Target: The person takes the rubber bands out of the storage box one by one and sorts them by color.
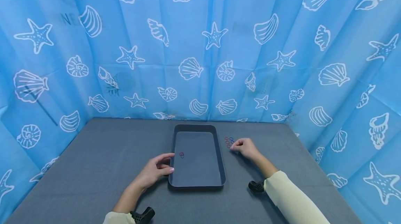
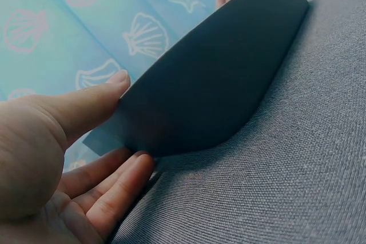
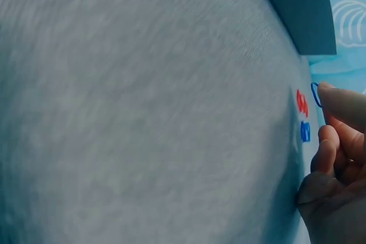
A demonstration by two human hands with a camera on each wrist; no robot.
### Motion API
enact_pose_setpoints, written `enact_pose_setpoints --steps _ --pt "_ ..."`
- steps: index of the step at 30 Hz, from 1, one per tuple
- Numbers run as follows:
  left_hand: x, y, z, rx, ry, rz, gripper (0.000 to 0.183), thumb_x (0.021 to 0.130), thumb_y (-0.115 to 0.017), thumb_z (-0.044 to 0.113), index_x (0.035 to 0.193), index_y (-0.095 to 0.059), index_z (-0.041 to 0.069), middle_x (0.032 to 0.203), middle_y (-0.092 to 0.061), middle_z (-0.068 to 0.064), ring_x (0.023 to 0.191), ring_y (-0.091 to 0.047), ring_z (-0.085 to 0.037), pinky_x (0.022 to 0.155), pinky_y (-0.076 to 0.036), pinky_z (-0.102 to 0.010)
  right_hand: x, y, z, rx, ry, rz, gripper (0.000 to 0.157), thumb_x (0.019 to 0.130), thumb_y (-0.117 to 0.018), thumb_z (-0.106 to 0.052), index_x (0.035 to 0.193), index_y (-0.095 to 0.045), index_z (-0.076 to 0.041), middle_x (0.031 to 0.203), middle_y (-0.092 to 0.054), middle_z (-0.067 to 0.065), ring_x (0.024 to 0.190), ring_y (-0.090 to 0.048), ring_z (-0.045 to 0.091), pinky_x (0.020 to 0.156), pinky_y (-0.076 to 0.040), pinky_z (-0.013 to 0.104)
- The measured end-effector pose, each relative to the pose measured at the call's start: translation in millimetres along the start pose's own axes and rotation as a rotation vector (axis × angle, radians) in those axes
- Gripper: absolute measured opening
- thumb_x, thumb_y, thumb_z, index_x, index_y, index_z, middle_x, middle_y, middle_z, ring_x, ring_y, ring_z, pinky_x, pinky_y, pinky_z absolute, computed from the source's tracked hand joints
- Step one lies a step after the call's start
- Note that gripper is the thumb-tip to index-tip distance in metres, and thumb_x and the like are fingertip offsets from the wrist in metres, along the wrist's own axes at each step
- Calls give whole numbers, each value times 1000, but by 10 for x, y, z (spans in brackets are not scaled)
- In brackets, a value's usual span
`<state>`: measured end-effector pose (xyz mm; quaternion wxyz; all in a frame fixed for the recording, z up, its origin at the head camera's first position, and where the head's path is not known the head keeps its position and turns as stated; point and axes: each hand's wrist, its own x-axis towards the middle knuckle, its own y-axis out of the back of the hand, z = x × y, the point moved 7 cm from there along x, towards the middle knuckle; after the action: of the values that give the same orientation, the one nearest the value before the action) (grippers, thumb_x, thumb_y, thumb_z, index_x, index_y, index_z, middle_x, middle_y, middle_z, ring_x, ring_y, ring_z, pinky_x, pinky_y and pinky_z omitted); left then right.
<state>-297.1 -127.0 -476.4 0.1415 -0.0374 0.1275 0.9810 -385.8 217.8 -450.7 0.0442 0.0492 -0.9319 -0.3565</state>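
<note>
A dark grey rectangular tray (image 1: pixel 197 185) sits on the table in the head view, with red rubber bands (image 1: pixel 181 155) lying overlapped inside toward its left side. My left hand (image 1: pixel 153 172) holds the tray's left wall. In the left wrist view the thumb (image 2: pixel 97 100) is at the rim and the other fingers (image 2: pixel 123 192) meet the wall low down, near the cloth. To the right of the tray, my right hand (image 1: pixel 247 148) pinches a thin blue rubber band (image 3: pixel 314 95) between thumb and fingertips. More red bands (image 3: pixel 302 102) and blue bands (image 3: pixel 305 132) lie close by its fingertips.
Grey cloth covers the table (image 1: pixel 103 168), which reaches back to a blue curtain (image 1: pixel 200 49) printed with white shells and starfish. The curtain also lines both sides. Black wrist devices (image 1: pixel 257 186) show near both sleeves.
</note>
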Motion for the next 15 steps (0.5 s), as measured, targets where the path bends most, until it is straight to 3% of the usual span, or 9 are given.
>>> enact_pose_setpoints --steps 15 --pt "-8 7 8 -11 4 -6 52 76 -65 25 124 -46 23 127 -39 -14 92 -53 -20 78 -44 -40 3 82 154 -115 -35 97 10 75 -66 -14 67 -63 -8 69 -60 0 62 -50 15 56 -39 28"
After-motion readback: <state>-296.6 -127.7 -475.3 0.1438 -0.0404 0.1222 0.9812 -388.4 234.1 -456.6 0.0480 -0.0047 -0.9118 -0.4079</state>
